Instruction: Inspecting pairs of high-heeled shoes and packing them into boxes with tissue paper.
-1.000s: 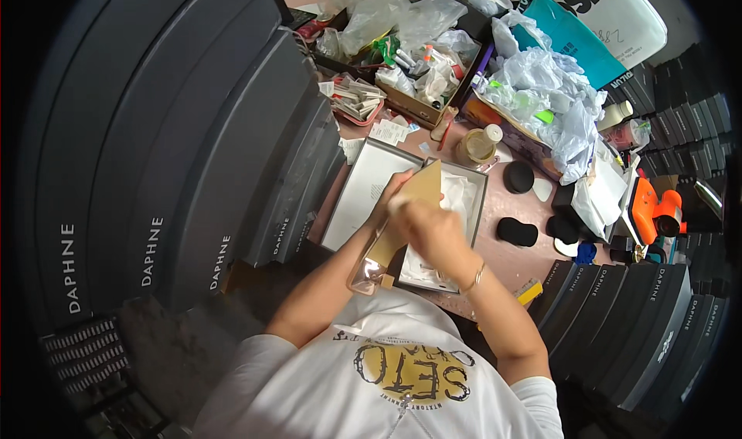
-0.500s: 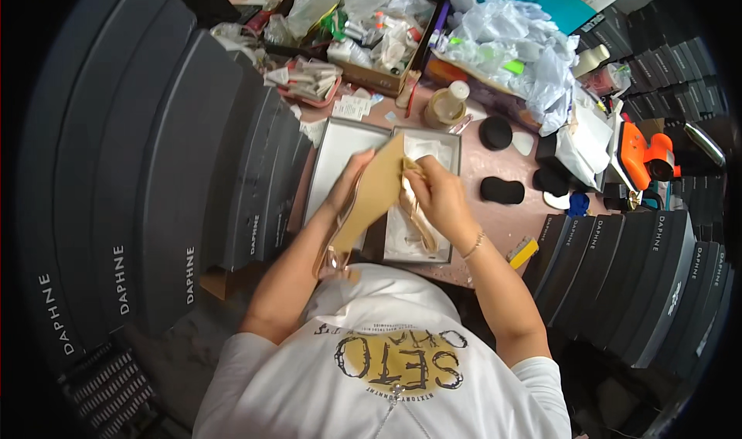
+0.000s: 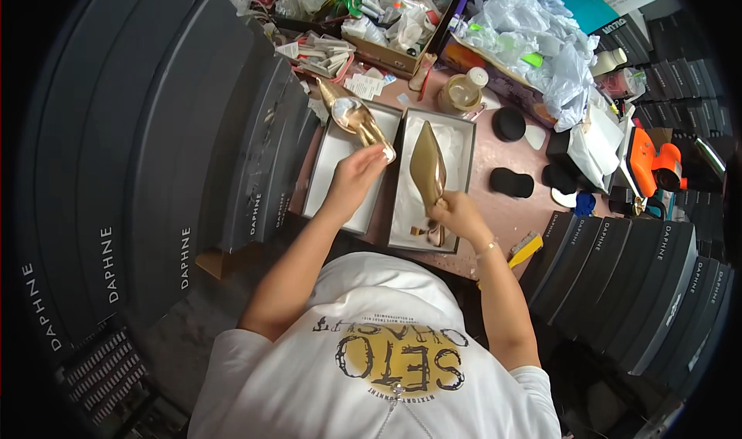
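Left hand (image 3: 357,178) grips one gold pointed shoe (image 3: 352,118) lifted clear above its box lid (image 3: 340,180), while right hand (image 3: 457,215) clasps its mate (image 3: 427,168) sole-up over the open shoebox (image 3: 464,141).

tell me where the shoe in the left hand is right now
In the head view, the gold pointed shoe is held up by the left hand over the box lid, left of the open shoebox.

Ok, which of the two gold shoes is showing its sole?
The shoe in the right hand, the sole-up shoe over the tissue-lined box. The left hand holds the other shoe, shiny upper showing.
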Motion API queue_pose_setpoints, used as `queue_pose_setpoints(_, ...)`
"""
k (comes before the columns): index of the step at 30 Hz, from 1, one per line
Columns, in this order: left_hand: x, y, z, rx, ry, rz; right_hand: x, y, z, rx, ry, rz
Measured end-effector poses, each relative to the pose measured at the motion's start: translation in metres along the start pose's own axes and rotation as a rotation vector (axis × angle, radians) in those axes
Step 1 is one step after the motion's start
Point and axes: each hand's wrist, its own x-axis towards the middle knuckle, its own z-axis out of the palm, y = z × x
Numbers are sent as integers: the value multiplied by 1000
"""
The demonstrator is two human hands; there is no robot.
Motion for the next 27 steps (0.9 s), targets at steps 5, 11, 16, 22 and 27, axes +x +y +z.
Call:
queue_pose_setpoints(5,-14,8,39,-674,-196,-121,-40,-60,-11,977,-408,-14)
queue_pose_setpoints(11,-1,48,32,-888,-270,-186,-50,-68,-13,747,28,-146)
queue_pose_setpoints(16,-16,32,32,-857,-380,-414,-56,-91,-14,-280,630,-655)
queue_pose_setpoints(22,-23,6,31,-735,-525,-453,4,-83,-3,-332,508,-440)
queue_pose_setpoints(27,-32,6,38,-661,-319,-468,-21,-96,5,-459,296,-730)
